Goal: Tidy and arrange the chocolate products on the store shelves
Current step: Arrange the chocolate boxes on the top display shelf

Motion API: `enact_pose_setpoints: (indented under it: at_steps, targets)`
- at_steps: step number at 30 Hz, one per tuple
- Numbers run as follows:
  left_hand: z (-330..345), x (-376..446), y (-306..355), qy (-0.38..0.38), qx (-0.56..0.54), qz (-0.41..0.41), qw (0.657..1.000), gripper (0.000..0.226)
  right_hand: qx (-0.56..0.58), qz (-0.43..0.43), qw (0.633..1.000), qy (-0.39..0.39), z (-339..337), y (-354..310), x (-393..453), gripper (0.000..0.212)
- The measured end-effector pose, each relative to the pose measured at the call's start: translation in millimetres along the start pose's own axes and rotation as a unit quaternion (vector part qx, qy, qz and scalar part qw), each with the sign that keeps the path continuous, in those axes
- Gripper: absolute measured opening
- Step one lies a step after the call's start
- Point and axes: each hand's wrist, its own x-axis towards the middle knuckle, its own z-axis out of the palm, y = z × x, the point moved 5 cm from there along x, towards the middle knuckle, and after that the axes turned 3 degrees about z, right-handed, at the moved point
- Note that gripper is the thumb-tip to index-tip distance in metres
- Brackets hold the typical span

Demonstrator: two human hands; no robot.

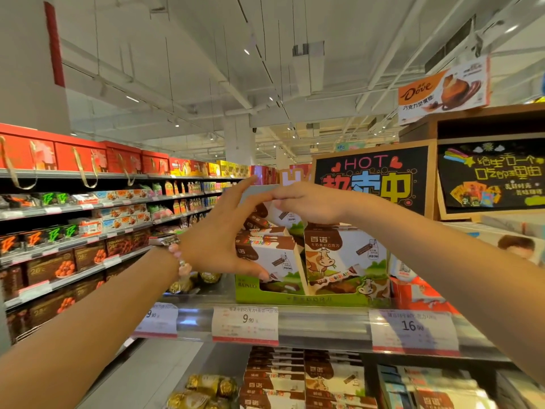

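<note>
Both hands are fixing the milk chocolate boxes (272, 255) in the green tray (295, 298) at 5 o'clock: the left hand (218, 240) grasps one, the right hand (306, 202) pinches another's top, probably straightening them next.

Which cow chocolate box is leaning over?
The left cow box, under the left hand, tilts sideways. The right cow box beside it stands straight in the green tray.
</note>
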Motion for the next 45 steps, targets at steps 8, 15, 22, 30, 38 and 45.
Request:
enact_pose_setpoints:
  at_steps: [8, 15, 22, 30, 38, 45]
  targets:
    - [3.2, -0.7, -1.2, -0.02, -0.051, -0.003, 0.998, 0.114, 0.065, 0.046, 0.997, 0.011, 0.8, 12.2, -10.8, 0.034]
    - [-0.7, -1.2, -1.2, -0.002, -0.058, 0.013, 0.998, 0.109, 0.032, 0.021, 0.999, -0.001, 11.0, 4.2, -9.5, 0.032]
    - [2.0, 0.1, -14.3, -0.012, -0.057, -0.026, 0.998, 0.116, 0.037, 0.055, 0.997, -0.031, 19.3, 4.8, 1.3, 0.037]
    - [-10.7, 21.2, -10.1, -0.059, -0.103, -0.049, 0.992, 0.087, 0.124, 0.074, 0.989, -0.024, 12.7, 17.0, 2.3, 0.018]
    - [2.0, 21.3, -18.5, -0.134, -0.11, -0.07, 0.982, 0.099, 0.083, 0.097, 0.989, -0.073, 20.3, 21.3, 5.8, 0.039]
    - [0.8, 18.7, -21.1, -0.103, -0.138, -0.085, 0.981, 0.075, 0.161, 0.074, 0.981, -0.085, 15.7, 17.6, -3.8, 0.079]
